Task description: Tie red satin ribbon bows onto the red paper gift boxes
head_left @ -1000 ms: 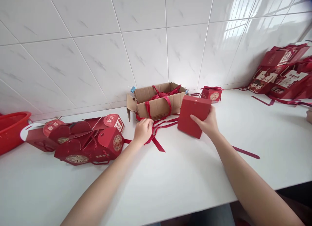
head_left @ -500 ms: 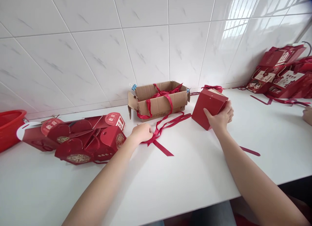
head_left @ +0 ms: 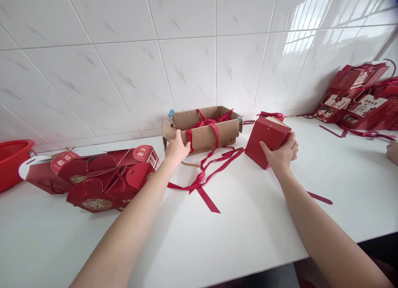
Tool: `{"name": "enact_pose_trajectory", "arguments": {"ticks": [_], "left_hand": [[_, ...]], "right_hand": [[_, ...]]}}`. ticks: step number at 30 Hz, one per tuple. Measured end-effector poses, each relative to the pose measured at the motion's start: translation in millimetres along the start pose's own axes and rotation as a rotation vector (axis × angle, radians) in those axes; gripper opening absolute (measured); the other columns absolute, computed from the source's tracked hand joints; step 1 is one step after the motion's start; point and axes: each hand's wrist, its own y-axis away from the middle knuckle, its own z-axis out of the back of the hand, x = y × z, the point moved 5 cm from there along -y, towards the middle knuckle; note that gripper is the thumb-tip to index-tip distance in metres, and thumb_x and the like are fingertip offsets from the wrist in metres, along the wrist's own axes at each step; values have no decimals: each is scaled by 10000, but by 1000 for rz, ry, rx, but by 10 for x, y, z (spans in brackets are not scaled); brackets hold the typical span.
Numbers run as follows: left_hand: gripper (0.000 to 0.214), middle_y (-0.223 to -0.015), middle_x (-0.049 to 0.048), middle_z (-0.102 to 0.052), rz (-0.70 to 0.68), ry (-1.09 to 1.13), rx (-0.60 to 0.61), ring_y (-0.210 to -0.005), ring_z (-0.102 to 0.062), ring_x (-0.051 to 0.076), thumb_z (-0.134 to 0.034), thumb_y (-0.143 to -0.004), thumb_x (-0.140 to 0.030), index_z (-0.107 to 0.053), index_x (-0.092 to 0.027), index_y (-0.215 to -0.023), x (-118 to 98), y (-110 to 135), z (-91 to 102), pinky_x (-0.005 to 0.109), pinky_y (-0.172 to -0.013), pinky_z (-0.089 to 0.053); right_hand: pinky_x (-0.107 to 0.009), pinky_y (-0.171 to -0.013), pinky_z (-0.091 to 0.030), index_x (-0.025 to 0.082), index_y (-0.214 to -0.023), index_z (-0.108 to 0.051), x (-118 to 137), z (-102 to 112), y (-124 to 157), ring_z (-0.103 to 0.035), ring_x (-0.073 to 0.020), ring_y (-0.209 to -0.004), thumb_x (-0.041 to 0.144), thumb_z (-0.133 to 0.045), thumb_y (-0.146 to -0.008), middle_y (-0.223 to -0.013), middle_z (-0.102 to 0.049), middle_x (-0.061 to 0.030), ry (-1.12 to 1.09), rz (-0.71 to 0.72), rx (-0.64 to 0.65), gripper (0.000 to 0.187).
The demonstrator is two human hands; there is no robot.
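Observation:
My left hand (head_left: 177, 149) is at the front left corner of an open cardboard box (head_left: 202, 138), its fingers closed about the edge and the thumb in front. Dark red ribbons (head_left: 209, 121) fill the box, and some hang over its front wall. Below it, long loose ribbons (head_left: 209, 200) lie crossed on the white table. To the right, my right hand (head_left: 282, 152) grips a plain red gift box (head_left: 264, 139) by its right side, tilted, with thumb on the front face. The far fingers are partly hidden behind it.
Several printed red gift boxes (head_left: 102, 184) stand at left, near a red plastic basin (head_left: 14, 163). More are stacked at right (head_left: 357, 99) by the tiled wall. Blue binder clips (head_left: 171, 112) sit on the cardboard box. Another person's hand (head_left: 392, 151) shows at the right edge.
My left hand has moved up and away from the loose ribbon on the table to the cardboard box's corner. The ribbon end has slipped free. My right hand holds the gift box almost unmoved.

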Motion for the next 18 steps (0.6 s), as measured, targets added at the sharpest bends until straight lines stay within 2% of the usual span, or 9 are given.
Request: {"name": "enact_pose_trajectory", "arguments": {"ticks": [2, 4, 7, 10, 14, 18], "left_hand": [[465, -893, 187, -668, -36, 21, -20, -791, -670, 333, -507, -845, -369, -423, -151, -1247, 13, 38, -9, 402, -649, -505], [402, -778, 134, -667, -84, 50, -39, -723, -668, 302, -465, -869, -359, -426, -148, -1210, 3, 152, -22, 380, -638, -502], [330, -635, 54, -629, -172, 98, -37, -631, -654, 266, -424, -895, -337, -411, -152, -1168, -26, 434, -75, 339, -597, -487], [241, -603, 13, -613, -257, 163, 4, -562, -642, 233, -392, -919, -364, -421, -190, -1083, -23, 739, -181, 294, -523, -459], [209, -669, 32, -661, -310, 274, 30, -610, -679, 223, -357, -943, -387, -412, -208, -1037, 71, 986, -367, 289, -518, -488], [221, -835, 112, -699, -322, 380, 3, -795, -710, 245, -352, -950, -384, -399, -194, -1051, 180, 1029, -509, 325, -616, -543]], "right_hand": [[-579, -1085, -139, 193, -1456, -81, -3, 6, 3, -184, -379, -1361, 501, -703, -599, -1474, -207, -189, -3, -15, -2, 1103], [-568, -1097, -139, 180, -1459, -79, -9, 15, 5, -167, -376, -1369, 495, -718, -585, -1483, -189, -188, -5, -35, -8, 1128], [-578, -1099, -136, 179, -1459, -89, -17, 25, 9, -158, -385, -1376, 508, -734, -571, -1491, -178, -192, -14, -54, -17, 1146], [-598, -1092, -138, 190, -1458, -104, -22, 30, 15, -160, -394, -1380, 547, -742, -561, -1497, -180, -196, -26, -62, -25, 1158], [-602, -1095, -138, 188, -1465, -106, -16, 32, 25, -155, -398, -1384, 557, -745, -564, -1502, -174, -197, -20, -59, -23, 1165], [-619, -1087, -151, 208, -1461, -105, 14, 63, 35, -167, -411, -1371, 540, -747, -570, -1495, -168, -186, -17, -58, -41, 1147]]}}
